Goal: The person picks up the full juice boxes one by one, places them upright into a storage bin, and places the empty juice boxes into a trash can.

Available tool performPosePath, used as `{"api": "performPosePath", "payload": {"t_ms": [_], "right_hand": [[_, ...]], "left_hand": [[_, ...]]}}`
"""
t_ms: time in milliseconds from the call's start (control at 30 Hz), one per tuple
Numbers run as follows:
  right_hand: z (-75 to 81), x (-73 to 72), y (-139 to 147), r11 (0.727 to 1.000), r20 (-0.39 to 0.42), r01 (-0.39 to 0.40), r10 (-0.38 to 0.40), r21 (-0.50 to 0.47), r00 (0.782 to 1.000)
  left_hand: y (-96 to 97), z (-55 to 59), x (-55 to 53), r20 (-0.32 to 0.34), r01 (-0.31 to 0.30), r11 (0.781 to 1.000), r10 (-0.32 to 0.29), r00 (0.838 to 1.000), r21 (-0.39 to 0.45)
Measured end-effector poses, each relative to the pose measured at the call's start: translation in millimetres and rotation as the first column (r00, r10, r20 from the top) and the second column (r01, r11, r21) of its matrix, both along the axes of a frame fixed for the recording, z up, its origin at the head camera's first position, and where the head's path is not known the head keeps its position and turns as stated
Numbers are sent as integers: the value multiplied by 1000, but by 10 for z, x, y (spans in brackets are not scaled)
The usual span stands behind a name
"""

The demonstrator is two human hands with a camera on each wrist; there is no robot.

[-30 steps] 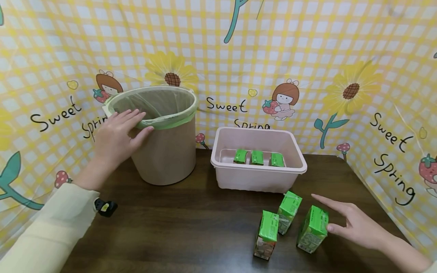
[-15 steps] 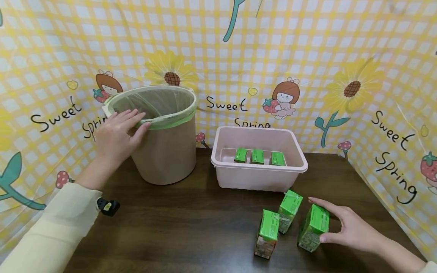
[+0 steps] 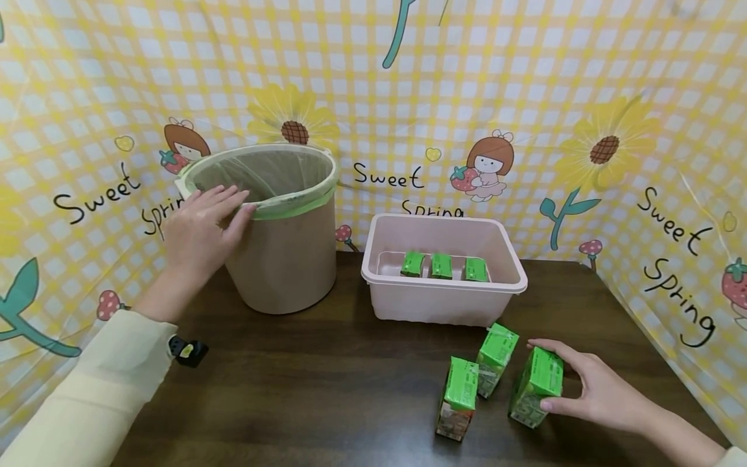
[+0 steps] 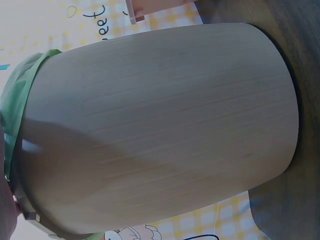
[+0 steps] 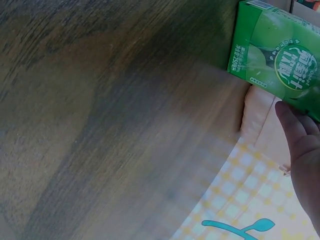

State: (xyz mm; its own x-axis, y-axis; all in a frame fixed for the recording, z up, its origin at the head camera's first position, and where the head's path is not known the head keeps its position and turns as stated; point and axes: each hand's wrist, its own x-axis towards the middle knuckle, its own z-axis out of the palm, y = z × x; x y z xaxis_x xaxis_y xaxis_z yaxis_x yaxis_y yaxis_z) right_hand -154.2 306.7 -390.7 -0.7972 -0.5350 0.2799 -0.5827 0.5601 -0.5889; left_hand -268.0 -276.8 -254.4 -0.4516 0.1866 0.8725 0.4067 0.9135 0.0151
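At the right, my right hand holds a green drink carton between the thumb and the fingers. The carton stands upright at the table's front right; its printed side faces the right wrist camera. Left of it stand two more upright green cartons, one nearer and one farther back. My left hand rests on the near left rim of a tall beige trash bin, fingers lying straight over the edge. A pale green bag lines the bin and folds over its rim.
A pale pink plastic tub stands behind the cartons, right of the bin. Three green-topped cartons stand in it in a row. A yellow checked cloth hangs around the back and sides of the dark wood table.
My right hand has moved left onto the rightmost carton, its thumb sliding to the front and its fingers closing around it. The left hand has stayed on the bin's rim.
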Motion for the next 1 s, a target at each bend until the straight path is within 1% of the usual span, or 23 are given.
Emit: {"api": "performPosePath", "payload": {"t_ms": [233, 333, 467, 633, 833, 1000], "right_hand": [[29, 7, -2, 1000, -5, 11, -11, 12, 1000], [70, 9, -4, 1000, -11, 11, -11, 10, 1000], [151, 12, -10, 1000, -45, -8, 8, 3, 999], [289, 17, -7, 1000, -106, -29, 29, -2, 994], [506, 19, -4, 999, -191, -36, 36, 7, 981], [685, -36, -34, 999, -241, -50, 50, 6, 969]], "left_hand": [[-1, 6, 3, 7, -8, 1000, 8, 1000, -2], [-6, 2, 0, 8, -8, 1000, 8, 1000, -1], [-13, -5, -2, 2, -10, 1000, 10, 1000, -1], [-28, -8, -6, 2, -11, 1000, 11, 1000, -13], [-28, -13, -19, 7, -5, 1000, 5, 1000, -7], [-26, -18, -22, -8, -5, 1000, 5, 1000, -2]]}}
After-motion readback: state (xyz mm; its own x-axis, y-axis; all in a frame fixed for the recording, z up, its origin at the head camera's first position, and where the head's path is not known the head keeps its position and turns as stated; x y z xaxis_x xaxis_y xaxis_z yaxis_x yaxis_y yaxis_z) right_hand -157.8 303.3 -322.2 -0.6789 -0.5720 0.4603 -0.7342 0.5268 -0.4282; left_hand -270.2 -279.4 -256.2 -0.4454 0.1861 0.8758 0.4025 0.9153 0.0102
